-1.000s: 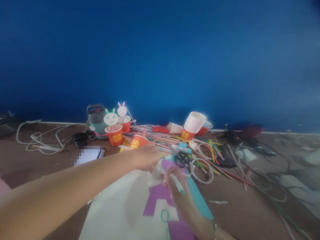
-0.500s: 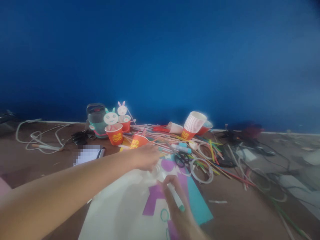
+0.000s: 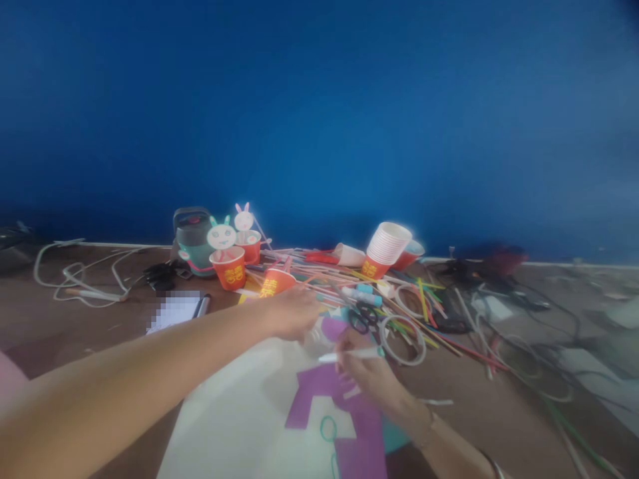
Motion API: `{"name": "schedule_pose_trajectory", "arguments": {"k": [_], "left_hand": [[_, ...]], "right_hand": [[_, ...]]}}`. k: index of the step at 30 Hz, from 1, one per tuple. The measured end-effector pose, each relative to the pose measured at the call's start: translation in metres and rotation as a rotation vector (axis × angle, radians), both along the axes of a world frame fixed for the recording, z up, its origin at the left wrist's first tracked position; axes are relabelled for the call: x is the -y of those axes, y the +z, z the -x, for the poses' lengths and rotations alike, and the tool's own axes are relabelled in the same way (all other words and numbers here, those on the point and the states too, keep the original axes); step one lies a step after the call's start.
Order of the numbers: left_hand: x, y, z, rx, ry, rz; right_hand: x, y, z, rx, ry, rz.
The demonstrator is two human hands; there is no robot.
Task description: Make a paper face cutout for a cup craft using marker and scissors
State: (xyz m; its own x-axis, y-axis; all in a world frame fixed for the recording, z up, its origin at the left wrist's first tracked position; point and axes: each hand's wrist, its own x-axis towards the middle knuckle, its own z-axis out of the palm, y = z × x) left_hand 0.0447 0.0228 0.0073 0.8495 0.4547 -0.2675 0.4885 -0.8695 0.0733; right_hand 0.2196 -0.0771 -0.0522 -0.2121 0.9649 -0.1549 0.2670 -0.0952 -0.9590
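Note:
My right hand (image 3: 360,367) grips a white marker (image 3: 325,357) with a green end, held nearly level above purple paper pieces (image 3: 363,442). My left hand (image 3: 297,313) reaches across to the far end of a large white sheet (image 3: 234,416), its fingers bent down. A pale, blurred shape lies under those fingers, and I cannot make out what it is. A green circle (image 3: 328,429) is drawn on the white sheet. Teal paper (image 3: 395,436) shows under my right wrist. Beyond that hand lie black-handled scissors (image 3: 367,318) and a whitish ring (image 3: 423,349).
Red paper cups (image 3: 232,274) with rabbit-face cutouts (image 3: 221,237) stand at the back left, beside a teal flask (image 3: 194,243). A cup stack (image 3: 387,246) stands behind scattered coloured strips (image 3: 329,271). Cables (image 3: 74,269) lie far left; a blue wall (image 3: 319,133) rises behind.
My right hand has turned and moved up, bringing the marker from a steep slant to nearly level. More purple paper now shows below it. My left hand has stayed in place.

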Motion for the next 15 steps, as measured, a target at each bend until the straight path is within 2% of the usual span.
{"name": "schedule_pose_trajectory", "arguments": {"k": [9,15], "left_hand": [[0.0019,0.0018,0.0005,0.038,-0.001,-0.009],[-0.0004,-0.0030,0.0019,0.085,-0.006,0.001]], "right_hand": [[-0.0006,-0.0044,0.0064,0.063,-0.026,0.040],[-0.0011,-0.0030,0.0078,0.102,-0.032,0.051]]}}
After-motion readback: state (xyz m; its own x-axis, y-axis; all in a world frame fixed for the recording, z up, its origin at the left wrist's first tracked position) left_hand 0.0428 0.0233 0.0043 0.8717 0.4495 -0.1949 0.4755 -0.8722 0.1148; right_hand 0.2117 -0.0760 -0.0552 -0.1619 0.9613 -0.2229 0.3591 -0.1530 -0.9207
